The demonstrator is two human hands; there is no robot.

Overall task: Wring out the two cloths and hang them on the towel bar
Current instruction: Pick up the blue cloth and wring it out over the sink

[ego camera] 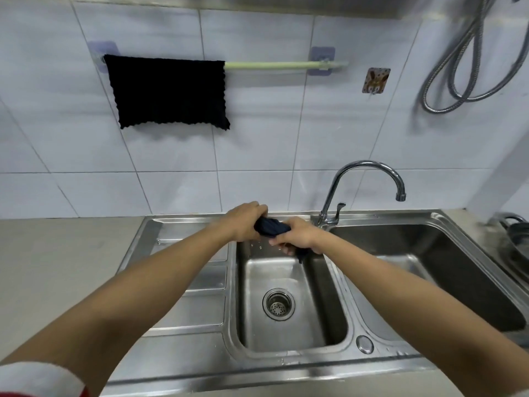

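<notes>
A: Where is the cloth they are working on?

B: The twisted dark cloth (272, 227) runs between the two hands, above the far edge of the small sink basin (329, 319). The left hand (246, 220) is clenched round its far left end, knuckles up. The right hand (296, 236) grips the near right end, fingers curled under, and a short tail of cloth pokes out below that fist.

A: So both hands are holding it?

B: Yes, both are wrapped tight round the same cloth, with only a short ridged stretch of it showing between them.

A: How do the arms lie?

B: Both forearms reach forward from the bottom corners and meet over the basin. The left hand sits a little farther and higher than the right.

A: And the other cloth?

B: A black cloth (169, 91) hangs flat over the left part of the pale green towel bar (280, 65) on the tiled wall; the right part of the bar is bare.

A: What is in the sinks?

B: The small basin shows a round drain strainer (278, 304) and a few drops of water near its far wall. The bigger basin (429, 253) lies to the right, with the curved tap (366, 181) standing behind the divide, its spout over the bigger one. A dark pot (515, 239) sits at the right edge, partly cut off.
</notes>
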